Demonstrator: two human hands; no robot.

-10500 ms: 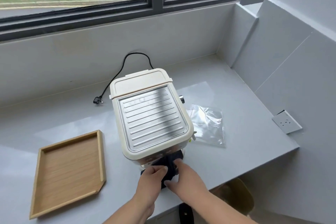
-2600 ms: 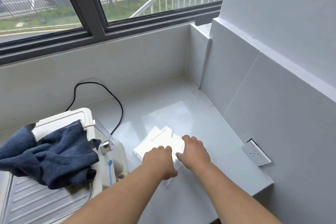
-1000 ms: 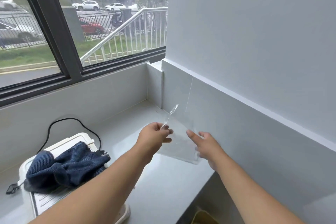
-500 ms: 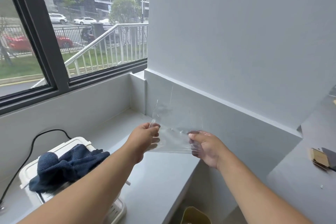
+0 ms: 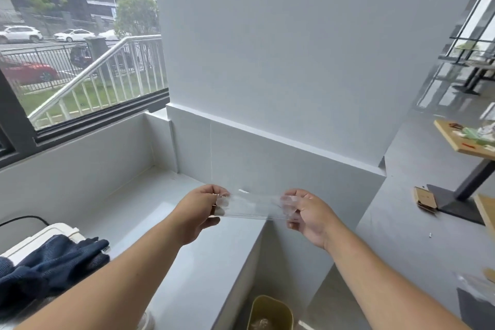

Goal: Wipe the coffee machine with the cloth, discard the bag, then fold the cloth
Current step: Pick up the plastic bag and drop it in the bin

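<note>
A clear plastic bag is stretched flat between both hands, in the air above the counter's right end. My left hand pinches its left edge and my right hand pinches its right edge. At the lower left, the dark blue cloth lies bunched on top of the white coffee machine, of which only the top corner shows. A yellow bin stands on the floor below the counter end, under and slightly right of the bag.
The grey counter ends at a tiled side wall. A black cord runs behind the machine. To the right is open floor with a wooden table on a black post and a small cardboard piece.
Both hands have lifted the bag off the counter and carried it right, past the counter's end. It is now pulled flat between them. The view has swung right, showing the bin.
</note>
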